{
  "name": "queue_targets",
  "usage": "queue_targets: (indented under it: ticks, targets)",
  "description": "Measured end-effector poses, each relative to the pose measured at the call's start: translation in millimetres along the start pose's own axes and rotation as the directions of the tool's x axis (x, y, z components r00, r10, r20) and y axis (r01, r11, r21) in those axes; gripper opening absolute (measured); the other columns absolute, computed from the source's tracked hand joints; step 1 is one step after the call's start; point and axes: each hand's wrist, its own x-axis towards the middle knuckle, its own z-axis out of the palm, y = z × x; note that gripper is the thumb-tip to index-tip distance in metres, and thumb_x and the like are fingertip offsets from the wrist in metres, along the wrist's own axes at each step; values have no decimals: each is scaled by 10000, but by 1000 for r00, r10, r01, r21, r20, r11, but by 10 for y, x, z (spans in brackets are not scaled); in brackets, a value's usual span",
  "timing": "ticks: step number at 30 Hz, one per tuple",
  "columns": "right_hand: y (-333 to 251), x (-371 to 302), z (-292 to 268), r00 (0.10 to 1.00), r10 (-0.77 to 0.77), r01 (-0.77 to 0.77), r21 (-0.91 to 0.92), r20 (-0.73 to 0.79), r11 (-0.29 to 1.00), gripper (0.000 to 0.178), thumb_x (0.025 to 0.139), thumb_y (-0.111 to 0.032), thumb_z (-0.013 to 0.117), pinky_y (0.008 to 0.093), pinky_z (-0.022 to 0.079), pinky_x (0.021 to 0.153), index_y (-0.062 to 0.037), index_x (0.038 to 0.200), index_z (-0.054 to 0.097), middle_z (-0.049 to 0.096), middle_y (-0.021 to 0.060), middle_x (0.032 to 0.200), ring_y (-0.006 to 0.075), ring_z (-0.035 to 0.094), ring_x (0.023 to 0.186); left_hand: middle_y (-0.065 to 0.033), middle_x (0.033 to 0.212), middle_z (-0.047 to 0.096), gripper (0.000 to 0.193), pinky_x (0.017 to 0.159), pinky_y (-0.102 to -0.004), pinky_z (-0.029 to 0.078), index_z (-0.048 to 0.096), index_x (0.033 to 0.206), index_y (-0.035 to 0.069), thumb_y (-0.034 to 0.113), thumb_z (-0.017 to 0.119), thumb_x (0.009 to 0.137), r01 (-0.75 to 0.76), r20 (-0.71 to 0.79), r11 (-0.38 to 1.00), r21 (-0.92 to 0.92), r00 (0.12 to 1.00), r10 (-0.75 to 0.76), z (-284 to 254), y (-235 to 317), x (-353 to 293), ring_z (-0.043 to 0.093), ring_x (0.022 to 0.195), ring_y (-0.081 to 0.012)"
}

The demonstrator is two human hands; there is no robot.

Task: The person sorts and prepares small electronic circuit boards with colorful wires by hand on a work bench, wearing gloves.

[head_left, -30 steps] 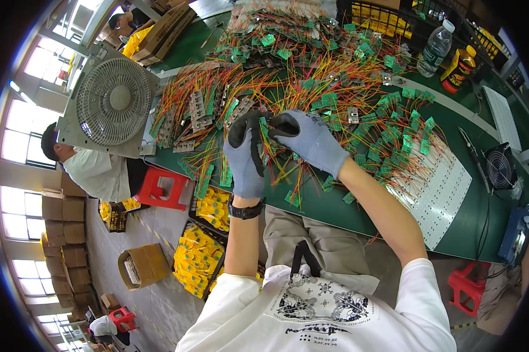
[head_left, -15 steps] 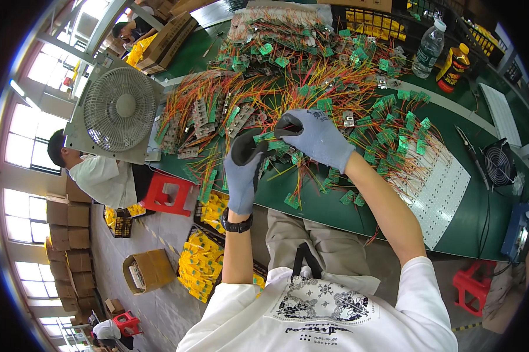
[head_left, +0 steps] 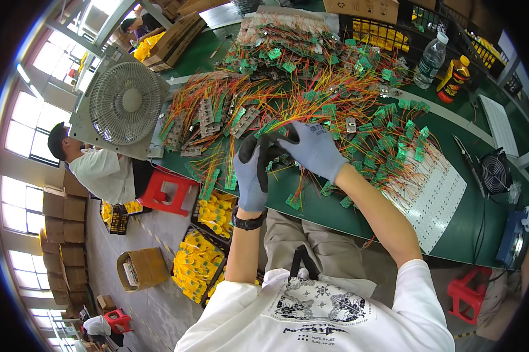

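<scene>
Near the front edge of the green table, my two gloved hands meet at their dark fingertips. My left hand (head_left: pixel 251 176), in a grey-blue glove with a watch at the wrist, has its fingers bent together. My right hand (head_left: pixel 314 151) is also closed, its fingers pressed against the left ones. What they grip is hidden by the fingers. A small green circuit board (head_left: pixel 268 127) shows just beyond the fingertips. Red, orange and yellow wires (head_left: pixel 302 111) fan out behind them. More wired green boards (head_left: pixel 384 141) lie to the right of my right hand, several on a white perforated sheet (head_left: pixel 434 205).
A heap of wired boards (head_left: pixel 276 53) fills the back of the table (head_left: pixel 346 220). A fan (head_left: pixel 126 102) stands at left; a water bottle (head_left: pixel 431 61) and dark bottle (head_left: pixel 453 79) at far right. Crates of yellow parts (head_left: pixel 197 264) sit below left. A co-worker (head_left: pixel 103 173) sits left.
My hands have drawn together, the left one moving right, and their fingertips now meet. The green strip that showed between them is covered. The whole view has shifted slightly.
</scene>
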Motion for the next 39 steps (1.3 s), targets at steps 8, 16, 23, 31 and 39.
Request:
queue_targets:
  ticks: [8, 16, 23, 31, 39]
  targets:
    - [64, 50, 56, 970, 159, -241, 608, 186, 756, 278, 865, -276, 639, 369, 449, 578, -2, 862, 599, 616, 137, 726, 282, 573, 601, -101, 952, 669, 221, 697, -267, 533, 620, 1087, -63, 87, 587, 928, 24, 32, 999, 31, 999, -25, -129, -184, 3, 665, 758, -155]
    - [11, -13, 138, 980, -157, 164, 53, -123, 985, 244, 859, -334, 634, 374, 469, 561, -91, 876, 643, 650, 90, 710, 305, 601, 597, -88, 955, 672, 211, 676, -272, 535, 632, 1072, -54, 83, 603, 914, -15, -86, 995, 103, 996, 24, -218, -448, 50, 666, 751, -167]
    - [50, 98, -75, 985, 144, -123, 208, -90, 970, 266, 870, -317, 630, 387, 509, 662, -60, 936, 651, 677, 124, 793, 313, 657, 736, -96, 964, 657, 246, 718, -283, 535, 606, 1104, -77, 85, 585, 921, 70, -46, 998, -2, 997, -70, -133, -270, 43, 677, 776, -186]
    - [170, 185, -270, 954, 211, -179, 159, -213, 971, 283, 882, -345, 615, 389, 524, 681, -93, 1008, 633, 688, 113, 837, 310, 665, 769, -119, 1171, 617, 330, 905, -325, 474, 554, 1227, -28, 72, 576, 913, -46, 117, 887, 459, 993, -9, -291, -274, 82, 602, 1057, -248]
    - [0, 112, -511, 942, -9, 9, 0, -335, 1000, 188, 866, -246, 635, 359, 521, 637, -99, 982, 654, 688, 110, 812, 289, 669, 715, -153, 1235, 563, 391, 972, -362, 416, 595, 1203, 45, -9, 631, 818, -311, 13, 462, 830, 840, 542, -374, -36, -387, 526, 1156, -313]
